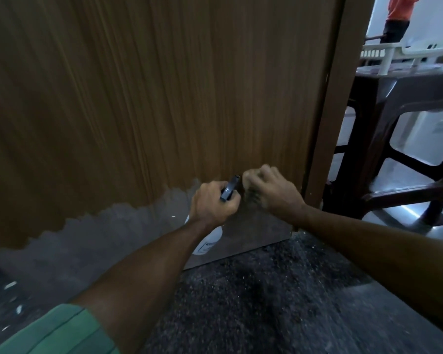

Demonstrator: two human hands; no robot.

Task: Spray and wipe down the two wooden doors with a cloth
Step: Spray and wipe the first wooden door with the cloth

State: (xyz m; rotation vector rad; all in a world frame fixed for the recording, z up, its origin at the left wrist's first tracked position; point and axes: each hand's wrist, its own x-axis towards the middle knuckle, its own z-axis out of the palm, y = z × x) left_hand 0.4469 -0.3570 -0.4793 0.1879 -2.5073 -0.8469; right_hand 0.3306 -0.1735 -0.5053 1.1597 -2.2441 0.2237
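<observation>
A wooden door (143, 98) fills most of the head view; its brown veneer is worn away to grey along the bottom. My left hand (211, 204) grips the dark trigger head of a white spray bottle (209, 241), whose body hangs below my wrist in front of the door's lower part. My right hand (269, 189) is just to the right, low against the door, its fingers curled around a brownish cloth (251, 194) that is mostly hidden and blurred. Only this one door is in view.
The brown door frame (335, 111) runs down the right side. Beyond it stands a dark plastic table (399, 103) with a white basket (407, 51) on top. A person in an orange top (399, 11) stands further back. Dark speckled floor (266, 290) lies below.
</observation>
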